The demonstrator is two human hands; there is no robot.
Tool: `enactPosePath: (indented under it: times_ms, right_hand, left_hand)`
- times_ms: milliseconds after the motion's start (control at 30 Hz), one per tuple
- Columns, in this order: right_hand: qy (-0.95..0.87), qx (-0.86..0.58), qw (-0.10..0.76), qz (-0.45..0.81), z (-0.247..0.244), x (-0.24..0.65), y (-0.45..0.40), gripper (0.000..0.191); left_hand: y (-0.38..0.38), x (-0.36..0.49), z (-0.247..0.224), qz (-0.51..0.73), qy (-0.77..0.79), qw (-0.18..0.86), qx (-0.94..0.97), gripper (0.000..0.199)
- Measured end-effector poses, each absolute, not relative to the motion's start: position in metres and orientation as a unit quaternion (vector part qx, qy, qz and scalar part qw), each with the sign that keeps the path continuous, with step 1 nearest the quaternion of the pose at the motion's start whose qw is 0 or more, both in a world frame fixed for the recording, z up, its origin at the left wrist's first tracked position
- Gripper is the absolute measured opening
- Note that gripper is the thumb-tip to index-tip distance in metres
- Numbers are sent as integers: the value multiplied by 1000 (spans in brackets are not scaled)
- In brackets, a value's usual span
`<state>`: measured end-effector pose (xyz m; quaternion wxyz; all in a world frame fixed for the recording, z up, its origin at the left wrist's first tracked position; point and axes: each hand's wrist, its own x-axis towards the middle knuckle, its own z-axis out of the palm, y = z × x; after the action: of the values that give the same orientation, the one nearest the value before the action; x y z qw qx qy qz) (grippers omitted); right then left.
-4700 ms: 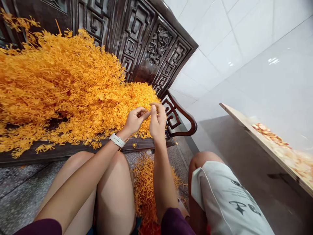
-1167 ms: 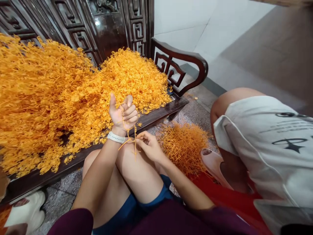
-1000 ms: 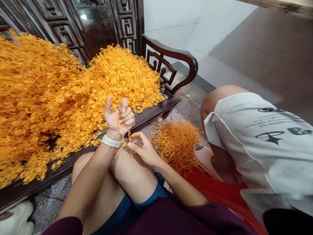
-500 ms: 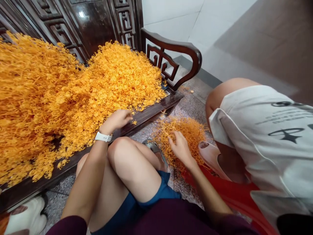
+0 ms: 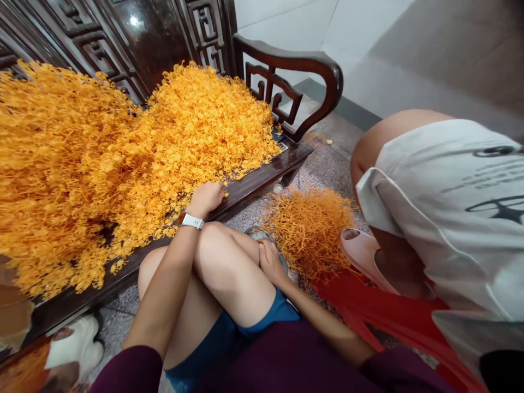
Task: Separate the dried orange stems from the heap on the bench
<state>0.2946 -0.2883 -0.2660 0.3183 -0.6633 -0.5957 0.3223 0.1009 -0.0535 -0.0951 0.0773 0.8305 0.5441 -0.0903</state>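
Heap of orange sprigs (image 5: 213, 123), on the surface (image 5: 270, 169), its fringe liable to spill should the left hand (image 5: 207, 196), curled at the edge with contents hidden, brush past; right hand (image 5: 272, 265) against the leg (image 5: 233, 262), grip unclear; stem pile (image 5: 313, 229) nearby on the floor (image 5: 323, 170).

Sprigs (image 5: 213, 120) are yellow-orange, the fret-patterned bench (image 5: 262, 177) dark brown.

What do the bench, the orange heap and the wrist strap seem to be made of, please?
The bench looks like glossy wood, given its carving and highlights. The orange heap may be matte plant or fungus matter, by its thin, branching strands. The wrist strap, smooth and white, may be rubber.
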Motion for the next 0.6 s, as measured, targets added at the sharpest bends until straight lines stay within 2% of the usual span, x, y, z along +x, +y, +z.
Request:
enactPosePath:
  times_ms: [67, 233, 400, 600]
  right_hand:
    - [-590, -659, 329, 331, -277, 293, -287, 42]
    - [-587, -654, 345, 331, -288, 299, -283, 45]
    - [-579, -651, 367, 326, -293, 300, -280, 46]
    - [-590, -646, 355, 331, -297, 304, -275, 51]
  left_hand:
    - [-54, 99, -93, -72, 575, 52, 813, 29]
    - [-51, 102, -96, -64, 566, 95, 817, 30]
    - [-43, 98, -103, -57, 614, 51, 786, 25]
    - [-38, 96, -108, -35, 642, 55, 764, 23]
